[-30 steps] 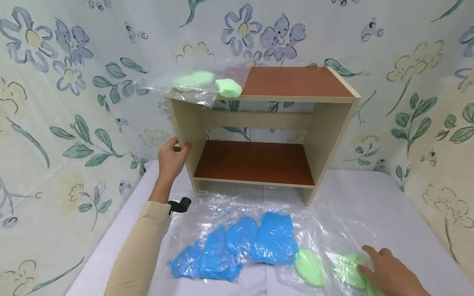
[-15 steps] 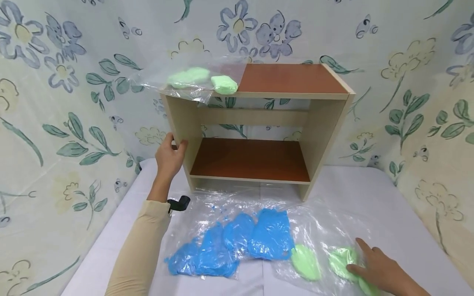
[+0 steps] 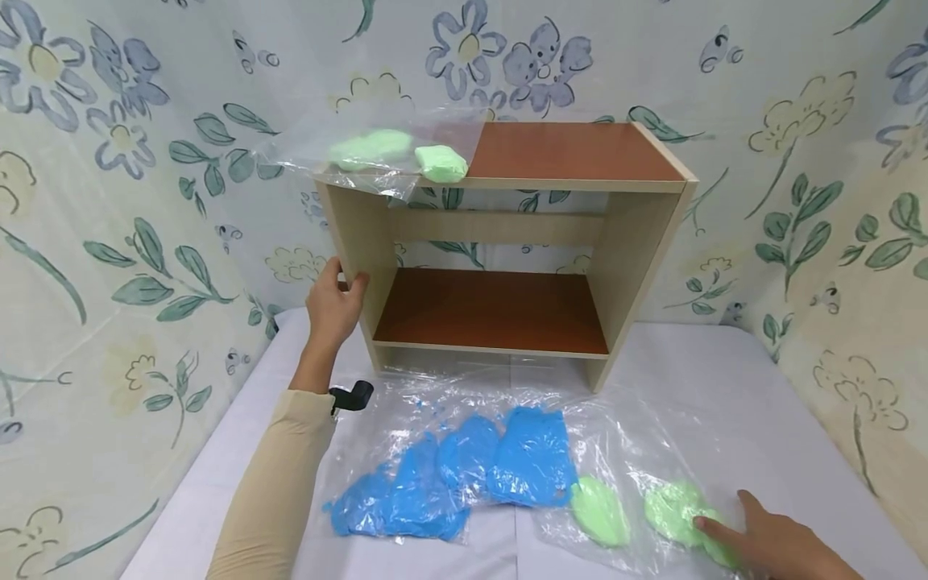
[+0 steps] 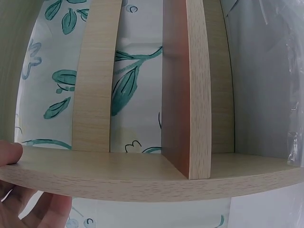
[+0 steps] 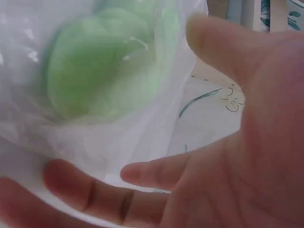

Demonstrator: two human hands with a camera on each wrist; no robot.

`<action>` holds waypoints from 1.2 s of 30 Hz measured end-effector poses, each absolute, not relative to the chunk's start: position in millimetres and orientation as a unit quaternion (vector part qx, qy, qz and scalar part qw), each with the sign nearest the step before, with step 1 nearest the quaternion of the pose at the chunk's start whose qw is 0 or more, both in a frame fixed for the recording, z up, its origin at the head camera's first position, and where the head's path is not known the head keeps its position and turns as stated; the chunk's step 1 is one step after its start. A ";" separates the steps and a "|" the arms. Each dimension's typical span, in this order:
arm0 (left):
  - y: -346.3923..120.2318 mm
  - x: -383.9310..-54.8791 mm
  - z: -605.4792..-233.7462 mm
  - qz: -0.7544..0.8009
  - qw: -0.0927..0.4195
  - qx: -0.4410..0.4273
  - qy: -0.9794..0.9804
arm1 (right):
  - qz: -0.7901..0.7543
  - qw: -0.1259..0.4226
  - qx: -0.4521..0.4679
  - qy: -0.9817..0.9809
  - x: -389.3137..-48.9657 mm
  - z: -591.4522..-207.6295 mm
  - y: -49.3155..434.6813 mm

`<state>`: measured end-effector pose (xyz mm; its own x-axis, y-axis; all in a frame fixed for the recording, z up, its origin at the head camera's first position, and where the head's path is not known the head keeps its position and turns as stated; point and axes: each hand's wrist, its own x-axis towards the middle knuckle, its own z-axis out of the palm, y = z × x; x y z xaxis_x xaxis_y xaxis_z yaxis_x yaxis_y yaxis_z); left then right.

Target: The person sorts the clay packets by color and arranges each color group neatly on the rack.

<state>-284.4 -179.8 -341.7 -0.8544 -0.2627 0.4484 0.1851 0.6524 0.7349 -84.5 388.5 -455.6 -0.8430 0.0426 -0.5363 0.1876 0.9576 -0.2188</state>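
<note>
My left hand (image 3: 335,306) grips the left side panel of a small wooden shelf unit (image 3: 641,258). In the left wrist view its thumb (image 4: 10,153) lies on the inner face of the panel (image 4: 142,191), with fingers behind the outer face. At the lower right, my right hand (image 3: 779,541) is beside a clear plastic bag holding soft light-green lumps (image 3: 670,509). Its thumb and fingers are spread at the bag in the right wrist view, and a green lump (image 5: 104,66) shows through the plastic.
Blue lumps (image 3: 532,459) in clear plastic lie on the white-covered table before the shelf, next to another green lump (image 3: 600,513). A bag with two green lumps (image 3: 373,150) sits on the shelf's top left. Flower-patterned cloth (image 3: 783,105) hangs behind.
My right hand drew back slightly rightward and down from the green lumps, its fingers shifting off the bag's far side. The left hand stays at the shelf panel.
</note>
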 end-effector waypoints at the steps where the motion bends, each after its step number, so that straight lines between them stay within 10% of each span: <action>1: -179.2 -284.1 -341.0 -0.414 0.272 0.023 -0.868 | -0.139 0.281 0.071 0.947 -82.3 -456.3 389.0; 36: -179.0 -283.3 -338.4 -0.419 0.255 0.024 -0.871 | -0.294 0.116 0.096 0.944 -111.6 -451.4 428.9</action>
